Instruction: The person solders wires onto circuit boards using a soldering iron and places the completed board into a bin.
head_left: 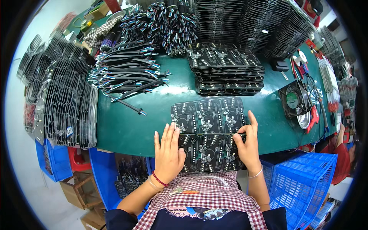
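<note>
Two black printed circuit board panels lie one behind the other before me. The far panel (207,115) rests on the green table; the near panel (209,153) reaches over the front edge toward my apron, its far edge meeting or slightly overlapping the other. My left hand (168,151) lies along the left side with fingers stretched out, fingertips at the seam and thumb by the near panel's edge. At the right side, my right hand (248,145) grips the near panel's corner between thumb and bent fingers, its index finger raised. The fingers' undersides are hidden.
A stack of board panels (226,73) stands behind, with taller stacks beyond. Black cables with bare coloured ends (130,71) lie back left, one loose cable (132,108) nearer. Racked boards (69,107) rise at left. A fan (293,99) sits right; a blue crate (299,188) stands below.
</note>
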A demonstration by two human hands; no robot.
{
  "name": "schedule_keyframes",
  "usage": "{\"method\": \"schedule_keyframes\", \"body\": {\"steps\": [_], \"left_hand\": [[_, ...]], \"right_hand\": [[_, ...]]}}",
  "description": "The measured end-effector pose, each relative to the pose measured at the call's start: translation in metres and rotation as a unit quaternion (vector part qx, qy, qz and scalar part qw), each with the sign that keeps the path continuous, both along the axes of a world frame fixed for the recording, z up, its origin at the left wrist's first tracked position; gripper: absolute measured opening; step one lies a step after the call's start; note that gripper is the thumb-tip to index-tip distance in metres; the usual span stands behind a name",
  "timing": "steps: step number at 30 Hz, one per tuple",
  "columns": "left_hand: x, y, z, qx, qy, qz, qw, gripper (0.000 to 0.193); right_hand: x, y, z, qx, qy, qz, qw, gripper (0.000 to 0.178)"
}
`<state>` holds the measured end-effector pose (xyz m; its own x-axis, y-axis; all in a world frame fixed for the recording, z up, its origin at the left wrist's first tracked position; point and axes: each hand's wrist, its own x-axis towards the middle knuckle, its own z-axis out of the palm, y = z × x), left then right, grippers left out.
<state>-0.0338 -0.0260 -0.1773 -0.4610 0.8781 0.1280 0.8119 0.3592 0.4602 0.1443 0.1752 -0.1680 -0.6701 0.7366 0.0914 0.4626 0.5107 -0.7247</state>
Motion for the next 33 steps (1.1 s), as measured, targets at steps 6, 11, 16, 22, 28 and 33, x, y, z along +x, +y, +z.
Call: {"method": "schedule_keyframes", "body": {"steps": [6, 11, 16, 22, 28, 33], "left_hand": [[0.0, 0.0, 0.002, -0.008, 0.001, -0.005, 1.0, 0.059], [-0.003, 0.004, 0.001, -0.047, 0.009, 0.009, 0.999, 0.063], [-0.007, 0.003, 0.003, -0.075, 0.029, -0.015, 0.997, 0.064], [-0.015, -0.005, 0.007, -0.035, -0.013, 0.015, 0.999, 0.059], [-0.016, -0.011, 0.005, -0.068, 0.008, -0.036, 0.997, 0.053], [-0.016, -0.007, 0.003, -0.069, 0.009, -0.049, 0.996, 0.053]], "right_hand": [[-0.014, 0.037, 0.003, -0.035, -0.037, 0.06, 0.997, 0.019], [-0.018, 0.032, -0.013, 0.017, -0.049, 0.024, 0.998, 0.025], [-0.004, 0.017, -0.015, 0.142, -0.162, 0.062, 0.975, 0.048], [0.001, 0.005, -0.018, 0.152, -0.121, 0.045, 0.98, 0.045], [0.0, -0.003, -0.02, 0.135, -0.117, 0.035, 0.983, 0.046], [-0.001, 0.0, -0.02, 0.168, -0.148, 0.056, 0.973, 0.049]]}}
